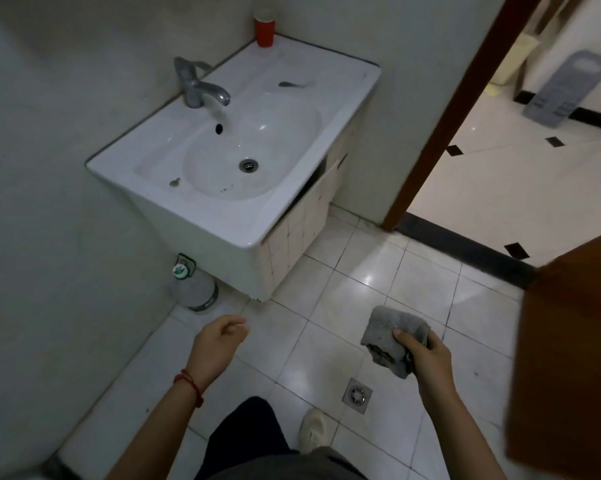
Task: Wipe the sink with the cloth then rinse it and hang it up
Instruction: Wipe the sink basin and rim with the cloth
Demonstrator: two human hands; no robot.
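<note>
A white sink [223,216] on a tiled cabinet stands against the left wall, with a grey tap [197,85] at its back and a metal drain [248,165] in the bowl. Dark smudges mark its rim and bowl. My right hand [427,355] grips a folded grey cloth [387,336] low over the floor tiles, well short of the sink. My left hand [219,344] hangs loosely curled and holds nothing, below the sink's front corner.
A red cup [264,32] stands on the sink's far corner. A plastic bottle [195,287] sits on the floor under the sink. A floor drain [357,395] lies by my foot. A brown door [569,358] is at the right, with an open doorway beyond.
</note>
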